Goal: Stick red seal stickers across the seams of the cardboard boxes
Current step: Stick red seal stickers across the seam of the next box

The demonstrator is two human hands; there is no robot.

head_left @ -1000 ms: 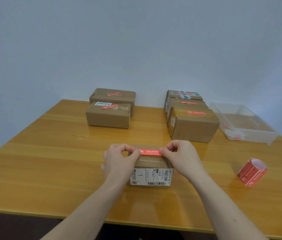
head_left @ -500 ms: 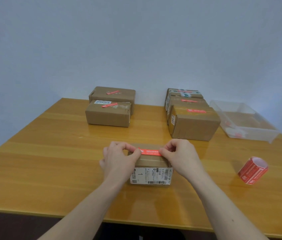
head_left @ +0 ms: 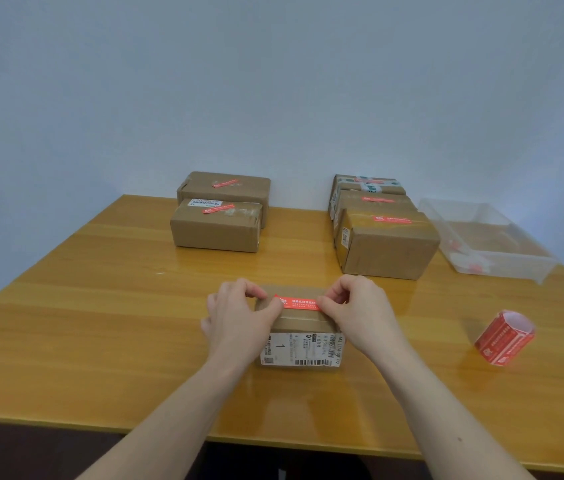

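- Left hand sits at the left end of the small cardboard box, fingers curled, thumb tip pressing down on the left end of the red seal sticker.
- Right hand mirrors it at the right end, thumb and curled forefinger pinching the sticker's right tip.
- The sticker is a narrow red strip with small white print, stretched flat across the top of the box between the two thumbs.
- The box is brown, near the front edge of the wooden table, a white shipping label with barcodes and a "1" on its near face.
- Out to the right, well apart, the red sticker roll lies on its side.
- Farther back: two sealed boxes on the left, three on the right, each with a red strip on top.
- A clear plastic bin stands at the far right.
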